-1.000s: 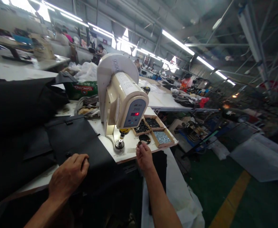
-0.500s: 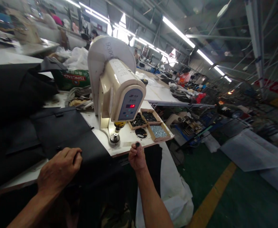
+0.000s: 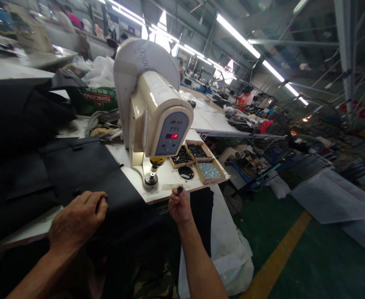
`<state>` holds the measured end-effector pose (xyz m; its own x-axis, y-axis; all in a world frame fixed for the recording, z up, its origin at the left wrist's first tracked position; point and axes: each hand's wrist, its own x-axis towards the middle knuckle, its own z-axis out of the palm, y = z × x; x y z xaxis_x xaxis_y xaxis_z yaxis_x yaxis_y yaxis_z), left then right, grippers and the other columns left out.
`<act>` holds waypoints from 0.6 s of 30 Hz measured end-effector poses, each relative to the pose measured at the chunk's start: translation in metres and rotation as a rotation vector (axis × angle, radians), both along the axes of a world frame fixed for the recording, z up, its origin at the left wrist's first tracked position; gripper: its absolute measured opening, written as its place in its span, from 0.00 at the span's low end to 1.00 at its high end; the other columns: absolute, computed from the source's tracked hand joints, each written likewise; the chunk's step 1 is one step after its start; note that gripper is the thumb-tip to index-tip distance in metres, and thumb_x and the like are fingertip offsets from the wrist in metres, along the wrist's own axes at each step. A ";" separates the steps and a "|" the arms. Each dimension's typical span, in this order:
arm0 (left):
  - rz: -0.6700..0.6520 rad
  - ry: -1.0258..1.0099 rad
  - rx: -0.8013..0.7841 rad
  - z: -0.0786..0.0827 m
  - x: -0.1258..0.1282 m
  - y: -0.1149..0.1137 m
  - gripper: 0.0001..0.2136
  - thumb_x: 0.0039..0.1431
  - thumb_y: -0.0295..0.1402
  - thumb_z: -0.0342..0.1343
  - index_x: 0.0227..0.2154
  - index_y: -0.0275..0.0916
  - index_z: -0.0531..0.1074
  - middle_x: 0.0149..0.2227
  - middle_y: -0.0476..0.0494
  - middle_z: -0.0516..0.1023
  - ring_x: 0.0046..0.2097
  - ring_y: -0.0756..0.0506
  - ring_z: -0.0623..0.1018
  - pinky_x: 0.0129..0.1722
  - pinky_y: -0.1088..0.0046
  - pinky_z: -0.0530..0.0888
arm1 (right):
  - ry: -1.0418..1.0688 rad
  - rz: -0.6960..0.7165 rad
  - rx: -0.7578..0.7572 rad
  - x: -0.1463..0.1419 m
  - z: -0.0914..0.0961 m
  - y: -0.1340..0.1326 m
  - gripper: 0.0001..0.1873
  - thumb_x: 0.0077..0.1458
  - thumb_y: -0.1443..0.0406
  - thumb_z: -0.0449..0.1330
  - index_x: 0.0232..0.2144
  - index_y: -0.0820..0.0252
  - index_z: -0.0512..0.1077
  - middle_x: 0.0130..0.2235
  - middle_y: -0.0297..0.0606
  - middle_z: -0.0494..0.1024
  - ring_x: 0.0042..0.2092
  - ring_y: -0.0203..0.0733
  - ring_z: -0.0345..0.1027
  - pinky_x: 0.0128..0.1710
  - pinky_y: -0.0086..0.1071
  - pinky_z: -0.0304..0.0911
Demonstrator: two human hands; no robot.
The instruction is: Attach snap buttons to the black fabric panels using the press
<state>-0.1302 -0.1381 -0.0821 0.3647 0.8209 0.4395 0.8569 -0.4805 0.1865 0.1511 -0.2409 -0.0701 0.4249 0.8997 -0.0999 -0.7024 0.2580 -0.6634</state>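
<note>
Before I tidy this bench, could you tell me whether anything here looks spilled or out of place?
Only one small thing: a round dark heap of parts lies on the white board beside the cardboard trays, not in one; whether a dish holds it I cannot tell. Nothing looks damaged.

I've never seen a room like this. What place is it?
Probably a bag or garment factory: a press machine, trays of small fasteners, black fabric held by the left hand, one fastener pinched in the right hand.
</note>
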 end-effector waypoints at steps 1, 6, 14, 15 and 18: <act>0.003 0.009 0.003 0.000 0.000 0.000 0.13 0.70 0.38 0.42 0.45 0.44 0.71 0.43 0.43 0.78 0.44 0.38 0.78 0.38 0.61 0.71 | -0.001 0.004 0.010 0.000 0.000 0.000 0.22 0.40 0.57 0.80 0.32 0.54 0.73 0.31 0.27 0.70 0.24 0.25 0.55 0.22 0.17 0.60; 0.014 0.040 0.020 0.001 0.000 0.000 0.13 0.71 0.37 0.44 0.45 0.42 0.74 0.42 0.42 0.79 0.43 0.40 0.78 0.36 0.64 0.67 | -0.104 0.001 -0.001 0.005 -0.007 0.003 0.22 0.39 0.55 0.80 0.32 0.54 0.77 0.30 0.29 0.75 0.25 0.27 0.62 0.23 0.19 0.62; 0.009 0.029 -0.028 0.014 -0.001 -0.005 0.11 0.70 0.34 0.47 0.42 0.42 0.75 0.40 0.44 0.79 0.42 0.42 0.78 0.39 0.66 0.68 | -0.870 0.042 -0.279 0.056 0.008 0.022 0.18 0.51 0.55 0.71 0.40 0.60 0.81 0.34 0.40 0.83 0.35 0.45 0.79 0.39 0.38 0.74; 0.012 0.032 -0.028 0.015 -0.001 -0.006 0.11 0.70 0.34 0.47 0.42 0.42 0.75 0.40 0.44 0.78 0.42 0.42 0.78 0.39 0.65 0.68 | -1.064 0.065 -0.298 0.062 0.016 0.026 0.15 0.54 0.57 0.69 0.40 0.60 0.81 0.34 0.40 0.84 0.35 0.46 0.79 0.40 0.39 0.73; 0.002 0.030 -0.026 0.016 -0.001 -0.007 0.11 0.71 0.34 0.46 0.42 0.42 0.75 0.40 0.44 0.78 0.43 0.42 0.78 0.40 0.65 0.69 | -1.729 0.159 -0.400 0.073 0.044 0.040 0.07 0.56 0.66 0.64 0.36 0.57 0.83 0.36 0.41 0.85 0.38 0.46 0.79 0.42 0.34 0.68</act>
